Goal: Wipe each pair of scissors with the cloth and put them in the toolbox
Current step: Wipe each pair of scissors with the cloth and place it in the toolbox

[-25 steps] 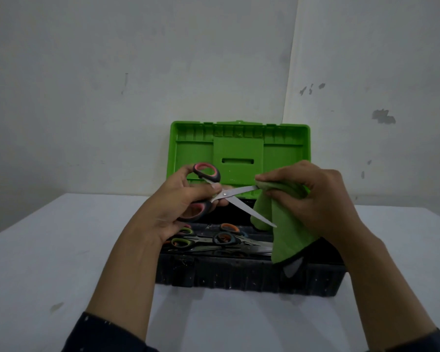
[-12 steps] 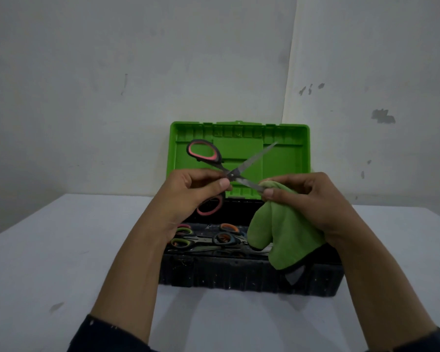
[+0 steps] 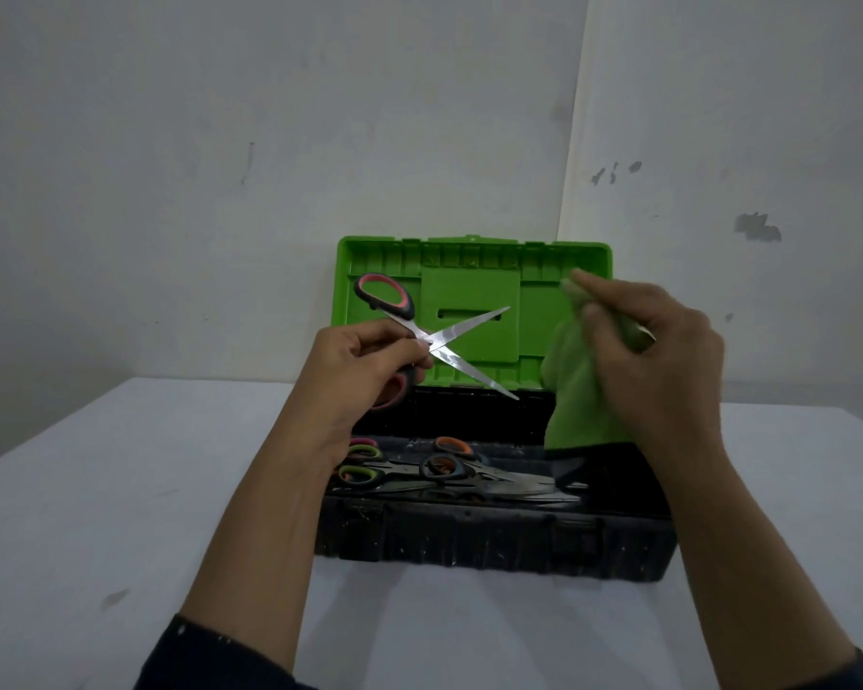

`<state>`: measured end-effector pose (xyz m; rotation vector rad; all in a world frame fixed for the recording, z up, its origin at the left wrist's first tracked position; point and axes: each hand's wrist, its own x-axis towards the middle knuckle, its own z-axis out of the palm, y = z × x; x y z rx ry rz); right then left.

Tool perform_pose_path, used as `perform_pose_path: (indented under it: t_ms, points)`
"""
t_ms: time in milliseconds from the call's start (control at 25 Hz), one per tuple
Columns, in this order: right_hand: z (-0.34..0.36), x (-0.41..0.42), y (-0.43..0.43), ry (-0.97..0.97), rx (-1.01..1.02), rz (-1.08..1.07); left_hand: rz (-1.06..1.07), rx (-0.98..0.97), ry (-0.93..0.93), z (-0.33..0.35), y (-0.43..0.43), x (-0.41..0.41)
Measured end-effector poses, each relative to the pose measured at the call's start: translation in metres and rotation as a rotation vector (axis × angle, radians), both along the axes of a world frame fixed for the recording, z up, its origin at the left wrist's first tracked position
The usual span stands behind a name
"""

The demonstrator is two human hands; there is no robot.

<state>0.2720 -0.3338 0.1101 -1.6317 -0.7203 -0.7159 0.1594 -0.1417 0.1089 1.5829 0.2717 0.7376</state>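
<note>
My left hand [image 3: 365,371] holds a pair of scissors [image 3: 449,348] with red-and-black handles near the pivot, its blades spread wide into an X above the toolbox. My right hand [image 3: 653,361] grips a green cloth [image 3: 576,395] to the right of the blades, apart from them. The toolbox [image 3: 494,545] has a black base and an upright green lid [image 3: 469,286]. Several scissors [image 3: 444,470] with coloured handles lie inside the base.
The toolbox stands on a white table [image 3: 120,490] against a grey-white wall with a corner behind the lid. My forearms reach over the table's near part on both sides of the box.
The scissors blades have spread wider. My right hand with the cloth has slid off the blade and moved up and to the right, away from the scissors.
</note>
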Motion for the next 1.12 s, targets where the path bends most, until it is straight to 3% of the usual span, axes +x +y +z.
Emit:
perform_pose_path:
  t_ms: [120,240,520,760,1000,1120]
  points:
    - [-0.014,-0.016,0.025,-0.4,-0.156,0.031,-0.074,0.002,-0.007,0.0,-0.005,-0.001]
    - [-0.03,-0.017,0.044,-0.51,-0.243,0.015,-0.085,0.04,-0.014,0.001,-0.009,-0.001]
    - [-0.023,0.003,0.023,-0.354,-0.111,-0.105,-0.08,0.016,0.012,0.002,-0.007,-0.003]
    - [-0.029,-0.014,0.042,-0.457,-0.234,-0.006,-0.091,0.071,-0.002,0.003,-0.009,-0.004]
    - [-0.024,0.019,0.01,-0.212,-0.12,-0.129,-0.087,0.061,0.024,0.002,-0.003,-0.005]
    - [-0.006,0.008,-0.001,-0.242,-0.104,-0.07,-0.061,0.056,0.012,0.004,-0.001,-0.006]
